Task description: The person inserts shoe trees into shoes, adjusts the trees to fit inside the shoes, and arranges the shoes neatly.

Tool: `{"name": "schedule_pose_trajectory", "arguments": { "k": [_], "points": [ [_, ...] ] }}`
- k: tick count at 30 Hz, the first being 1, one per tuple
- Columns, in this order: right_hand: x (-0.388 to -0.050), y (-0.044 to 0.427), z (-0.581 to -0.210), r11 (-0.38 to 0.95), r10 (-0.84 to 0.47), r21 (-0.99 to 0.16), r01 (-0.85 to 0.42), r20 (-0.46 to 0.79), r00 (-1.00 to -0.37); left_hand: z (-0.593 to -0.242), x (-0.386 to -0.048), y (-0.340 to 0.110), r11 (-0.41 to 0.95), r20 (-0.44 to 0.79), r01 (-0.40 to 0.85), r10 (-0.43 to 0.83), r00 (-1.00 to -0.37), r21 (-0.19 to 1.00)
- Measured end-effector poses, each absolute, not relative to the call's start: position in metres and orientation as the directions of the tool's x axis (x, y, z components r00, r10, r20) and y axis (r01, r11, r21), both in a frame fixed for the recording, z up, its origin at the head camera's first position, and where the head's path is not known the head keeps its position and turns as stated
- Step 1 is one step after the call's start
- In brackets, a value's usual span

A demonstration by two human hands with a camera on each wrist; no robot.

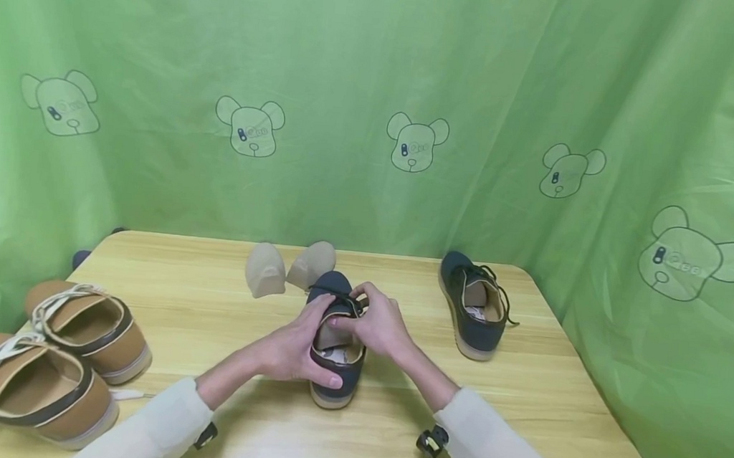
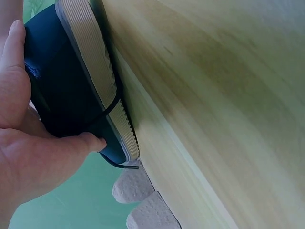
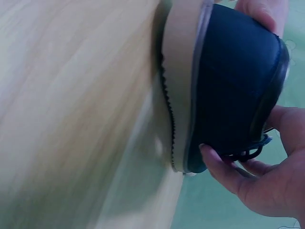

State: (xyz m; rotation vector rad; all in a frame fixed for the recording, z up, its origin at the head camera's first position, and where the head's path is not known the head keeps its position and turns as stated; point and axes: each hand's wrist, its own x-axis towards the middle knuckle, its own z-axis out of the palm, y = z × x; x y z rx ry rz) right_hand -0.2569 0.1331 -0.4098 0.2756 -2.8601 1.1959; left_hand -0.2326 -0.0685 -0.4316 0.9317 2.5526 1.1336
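A dark blue lace-up shoe (image 1: 351,375) stands on the table in the middle of the head view, heel toward the person. My left hand (image 1: 293,345) holds its left side, fingers by the laces and thumb at the heel. At the lacing my right hand (image 1: 384,325) pinches the upper near the opening, with the thumb at the tongue. In the left wrist view, a black lace (image 2: 113,106) hangs over the pale sole (image 2: 90,43). The right wrist view shows fingertips of my right hand (image 3: 271,176) against the dark side of the shoe (image 3: 233,76).
Another dark blue shoe (image 1: 482,333) stands at the right, its lace hanging over the side. Two beige shaped inserts (image 1: 265,268) lie behind the held shoe. Two brown shoes (image 1: 100,409) with white laces are at the left. Green curtains (image 1: 355,55) surround the wooden table (image 1: 206,302).
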Motion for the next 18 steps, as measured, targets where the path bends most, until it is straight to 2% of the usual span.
{"name": "schedule_pose_trajectory", "arguments": {
  "k": [18],
  "points": [
    [-0.255,0.1334,-0.4041,0.699,-0.219,-0.696,-0.164,0.01,-0.976,-0.4311,-0.2331,-0.0699,0.491,0.091,0.49,0.634,-0.768,0.72]
  ]
}}
